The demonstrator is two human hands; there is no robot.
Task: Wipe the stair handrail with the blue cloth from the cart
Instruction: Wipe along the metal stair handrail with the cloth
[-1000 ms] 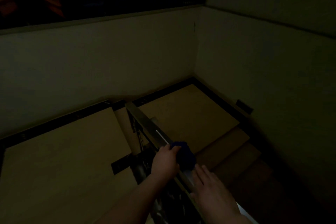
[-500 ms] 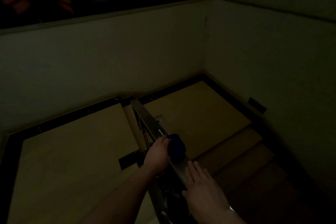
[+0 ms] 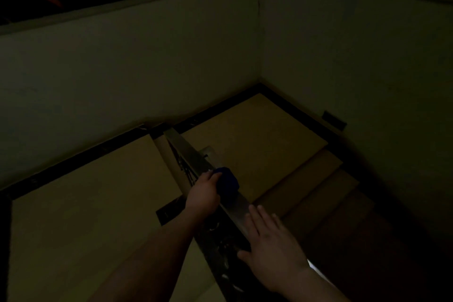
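The stairwell is very dark. A flat metal handrail runs from the bottom centre down and away toward the landing. My left hand grips a bunched dark blue cloth against the top of the rail, about midway along its visible length. Closer to me, my right hand lies flat on the rail with its fingers straight and spread, pointing down the rail. A short bare stretch of rail shows between the two hands. No cart is in view.
Dark balusters hang under the rail. A tan landing with a black border lies below, and steps descend at the right. Pale walls close in the corner behind. Another tan floor area lies left of the rail.
My left hand has slid the cloth a little farther down the rail, away from me. My right hand has followed along the rail behind it. The camera has shifted slightly.
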